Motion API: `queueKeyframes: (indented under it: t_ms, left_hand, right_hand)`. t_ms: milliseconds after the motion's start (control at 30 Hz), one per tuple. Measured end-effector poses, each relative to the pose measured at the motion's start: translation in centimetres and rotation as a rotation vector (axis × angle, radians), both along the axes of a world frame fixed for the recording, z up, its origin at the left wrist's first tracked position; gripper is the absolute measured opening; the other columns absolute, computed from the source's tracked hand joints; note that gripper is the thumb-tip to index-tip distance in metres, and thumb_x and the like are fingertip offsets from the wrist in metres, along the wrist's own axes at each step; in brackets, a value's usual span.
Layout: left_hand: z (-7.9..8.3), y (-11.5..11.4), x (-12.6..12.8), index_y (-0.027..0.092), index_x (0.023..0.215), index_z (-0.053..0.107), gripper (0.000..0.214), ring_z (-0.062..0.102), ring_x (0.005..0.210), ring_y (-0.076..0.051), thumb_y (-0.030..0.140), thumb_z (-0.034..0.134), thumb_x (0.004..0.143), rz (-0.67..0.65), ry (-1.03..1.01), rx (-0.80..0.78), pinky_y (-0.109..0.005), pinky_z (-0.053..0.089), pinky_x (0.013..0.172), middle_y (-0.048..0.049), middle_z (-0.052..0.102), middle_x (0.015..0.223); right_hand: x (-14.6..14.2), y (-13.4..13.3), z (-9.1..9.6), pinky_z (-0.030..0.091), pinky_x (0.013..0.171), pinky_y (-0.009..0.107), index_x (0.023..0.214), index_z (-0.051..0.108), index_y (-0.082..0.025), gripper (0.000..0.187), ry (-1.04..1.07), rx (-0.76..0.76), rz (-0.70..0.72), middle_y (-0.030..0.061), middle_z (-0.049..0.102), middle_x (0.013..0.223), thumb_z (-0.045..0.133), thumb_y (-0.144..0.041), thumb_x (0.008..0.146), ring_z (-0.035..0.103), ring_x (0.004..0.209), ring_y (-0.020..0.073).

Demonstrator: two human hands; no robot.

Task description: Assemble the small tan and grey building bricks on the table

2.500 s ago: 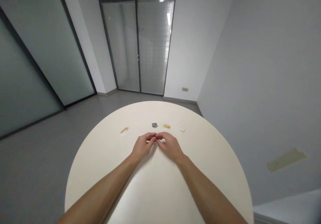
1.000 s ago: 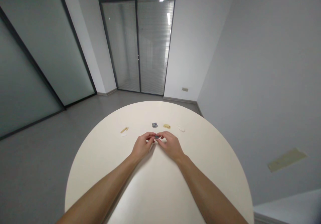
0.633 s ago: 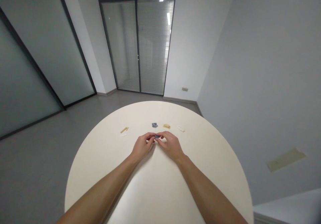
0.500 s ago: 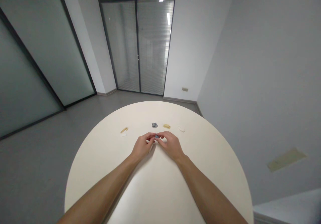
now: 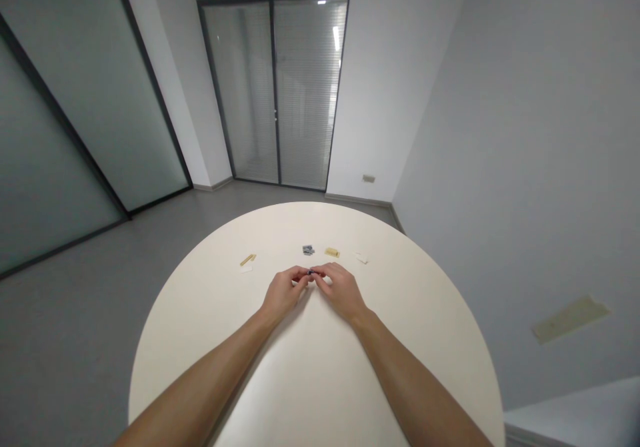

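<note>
Between the fingertips of both hands is a small dark blue-grey piece (image 5: 311,271), mostly hidden by the fingers and too small to name. My left hand (image 5: 286,291) pinches it from the left, closed on it. My right hand (image 5: 342,289) is likewise closed, gripping its right side. Just beyond the fingers lies a small pile of grey pieces (image 5: 308,250). To the right of that pile rests a flat yellow piece (image 5: 332,252), and further right are some white pieces (image 5: 361,258).
The round white table (image 5: 320,373) spreads under both forearms. On its left part lie thin tan strips (image 5: 247,259) and a small white piece (image 5: 247,269). Past the far edge stand a glass door with blinds (image 5: 305,93) and pale walls.
The small piece between my fingertips has turned and now shows a darker, bluer side. Both hands stay in nearly the same place.
</note>
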State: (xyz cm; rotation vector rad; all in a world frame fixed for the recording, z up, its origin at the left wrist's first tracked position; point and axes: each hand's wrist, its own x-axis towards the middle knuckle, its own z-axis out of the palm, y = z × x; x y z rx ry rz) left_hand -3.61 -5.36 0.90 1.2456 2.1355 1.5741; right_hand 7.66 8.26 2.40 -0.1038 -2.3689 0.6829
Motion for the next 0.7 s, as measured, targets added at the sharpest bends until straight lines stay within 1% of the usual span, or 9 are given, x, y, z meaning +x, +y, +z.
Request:
queueKeyframes:
  t_ms: [200,400,567,700]
  left_hand:
    - [0.05,0.09,0.06,0.022,0.099,0.073,0.026,0.069,0.081,-0.019,0.036,0.054,0.09,-0.005,-0.005,0.006,-0.03,0.053,0.077,-0.0041,0.076,0.095]
    - [0.37,0.05,0.32,0.019,0.098,0.072,0.028,0.07,0.08,-0.019,0.037,0.052,0.091,-0.036,-0.032,0.008,-0.029,0.052,0.073,-0.0049,0.075,0.089]
    - [0.51,-0.01,0.39,0.018,0.097,0.072,0.03,0.068,0.077,-0.019,0.038,0.05,0.093,-0.034,-0.035,-0.021,-0.028,0.051,0.07,-0.0048,0.074,0.085]
    - [0.55,0.02,0.4,0.019,0.099,0.072,0.03,0.069,0.082,-0.019,0.038,0.05,0.093,-0.03,-0.036,0.005,-0.028,0.051,0.073,-0.0046,0.075,0.09]
  right_hand:
    - [0.05,-0.03,0.0,0.049,0.086,0.033,0.109,0.069,-0.025,0.02,0.013,-0.007,0.014,0.003,0.072,0.099,0.058,-0.022,0.093,0.064,0.091,0.0187]
    - [0.04,0.02,-0.02,0.048,0.086,0.033,0.111,0.068,-0.026,0.022,0.012,-0.01,0.047,0.0029,0.071,0.1,0.058,-0.021,0.093,0.064,0.091,0.0181]
    - [-0.11,0.19,-0.36,0.048,0.086,0.032,0.112,0.068,-0.025,0.022,0.011,-0.002,0.014,0.0027,0.071,0.097,0.061,-0.023,0.092,0.063,0.09,0.0181]
    - [-0.08,0.16,-0.26,0.048,0.085,0.032,0.11,0.069,-0.025,0.02,0.005,-0.001,-0.002,0.003,0.071,0.096,0.061,-0.026,0.092,0.063,0.091,0.0186]
